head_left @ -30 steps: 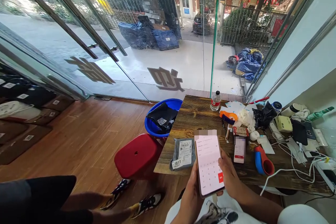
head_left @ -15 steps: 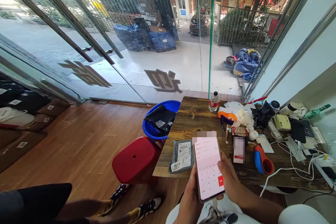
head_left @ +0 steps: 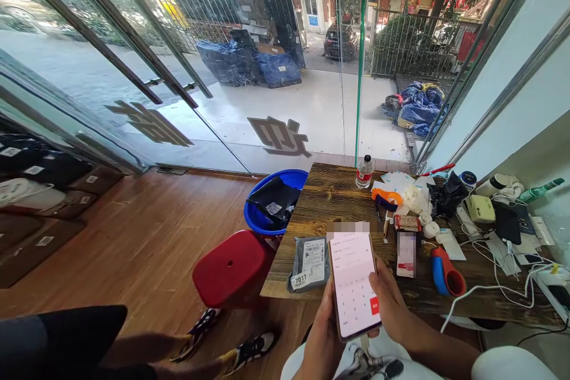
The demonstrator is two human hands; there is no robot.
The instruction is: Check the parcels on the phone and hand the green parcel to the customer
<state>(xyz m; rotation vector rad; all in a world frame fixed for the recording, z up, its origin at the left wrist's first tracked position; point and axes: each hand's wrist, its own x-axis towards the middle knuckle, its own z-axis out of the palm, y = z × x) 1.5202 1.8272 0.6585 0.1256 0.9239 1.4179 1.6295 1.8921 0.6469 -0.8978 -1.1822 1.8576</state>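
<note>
Both of my hands hold a smartphone point(head_left: 354, 285) upright over my lap, at the table's front edge. Its lit screen shows a number pad with a red key. My left hand point(head_left: 321, 329) is wrapped round the phone's left side and lower back. Around the right edge closes my right hand point(head_left: 390, 303), its thumb lying over the screen. Just left of the phone, a grey plastic parcel point(head_left: 309, 264) with a white label reading 7017 lies on the wooden table point(head_left: 327, 193). A second phone point(head_left: 406, 254) rests on the table to the right.
A blue tub point(head_left: 253, 222) with a black parcel and a red stool point(head_left: 229, 270) stand left of the table. A water bottle point(head_left: 364, 172), tape dispensers point(head_left: 447, 273) and white cables point(head_left: 481, 288) lie about. Another person's legs point(head_left: 146, 349) show at lower left.
The whole view has shifted very slightly to the right. Both hands keep their hold on the phone, and nothing else has visibly moved.
</note>
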